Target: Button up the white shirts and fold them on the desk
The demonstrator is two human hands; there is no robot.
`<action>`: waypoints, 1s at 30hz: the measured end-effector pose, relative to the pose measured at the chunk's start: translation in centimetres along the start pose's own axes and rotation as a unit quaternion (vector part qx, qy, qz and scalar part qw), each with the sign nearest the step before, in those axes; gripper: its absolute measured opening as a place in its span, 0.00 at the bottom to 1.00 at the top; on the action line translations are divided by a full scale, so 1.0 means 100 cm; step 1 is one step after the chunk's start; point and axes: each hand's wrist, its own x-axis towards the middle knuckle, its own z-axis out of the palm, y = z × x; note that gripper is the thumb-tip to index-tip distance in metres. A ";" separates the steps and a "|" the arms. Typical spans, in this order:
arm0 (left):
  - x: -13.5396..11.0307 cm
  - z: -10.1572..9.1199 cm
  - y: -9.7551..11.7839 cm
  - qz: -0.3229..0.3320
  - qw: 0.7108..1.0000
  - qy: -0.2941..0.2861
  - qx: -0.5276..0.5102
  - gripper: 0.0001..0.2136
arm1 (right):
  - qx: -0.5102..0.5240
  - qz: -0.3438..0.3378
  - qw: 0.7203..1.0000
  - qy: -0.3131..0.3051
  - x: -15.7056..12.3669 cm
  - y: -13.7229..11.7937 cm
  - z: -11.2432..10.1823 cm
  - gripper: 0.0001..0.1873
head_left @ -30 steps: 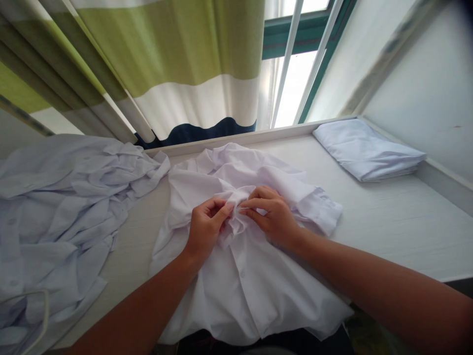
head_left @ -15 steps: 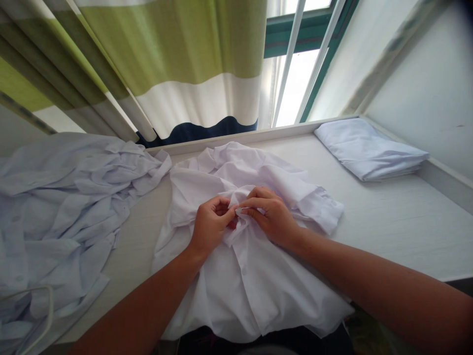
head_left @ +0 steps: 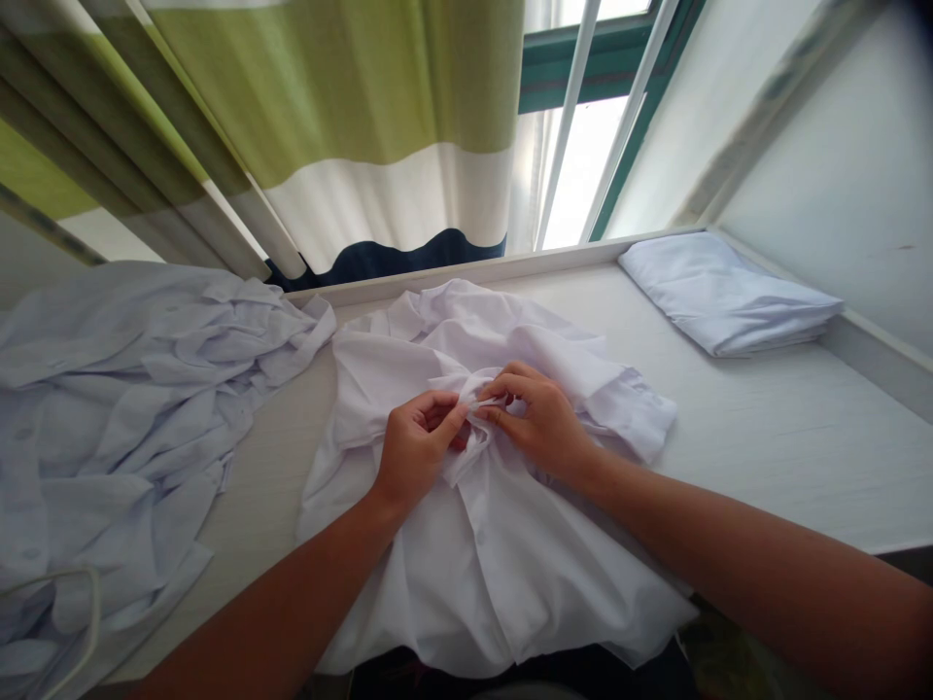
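Observation:
A crumpled white shirt (head_left: 481, 574) lies spread on the pale table (head_left: 787, 437) in front of me, its lower hem hanging over the near edge. My left hand (head_left: 415, 452) pinches the shirt's front edge near the middle, fingers closed on the cloth. My right hand (head_left: 535, 418) meets it from the right, thumb and fingers pinched on the facing edge of the same shirt. The fingertips of both hands nearly touch above a row of small buttons.
A heap of rumpled white shirts (head_left: 123, 418) covers the table's left side, with a white hanger (head_left: 84, 608) at its near corner. A folded white garment (head_left: 729, 297) lies at the back right by the wall. Striped curtains (head_left: 328, 126) and a window (head_left: 590, 146) stand behind.
Both hands stay pinched on the shirt's front. The fingers have shifted slightly and drawn the two cloth edges closer together.

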 end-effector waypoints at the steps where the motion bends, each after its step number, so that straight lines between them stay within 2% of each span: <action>1: 0.000 0.000 0.000 0.004 1.000 -0.002 0.002 0.12 | 0.000 0.002 1.000 0.001 0.000 0.000 0.000 0.03; 13: -0.001 0.002 -0.001 0.013 1.000 -0.002 0.007 0.10 | 0.024 0.042 0.998 -0.031 0.002 -0.008 -0.004 0.04; 23: 0.002 -0.001 -0.005 -0.021 0.999 -0.033 -0.026 0.15 | 0.024 0.028 0.999 -0.014 0.002 -0.004 -0.002 0.05; 30: 0.003 -0.001 -0.005 -0.019 0.999 -0.042 -0.019 0.15 | 0.017 0.028 0.999 -0.015 0.002 -0.004 -0.001 0.05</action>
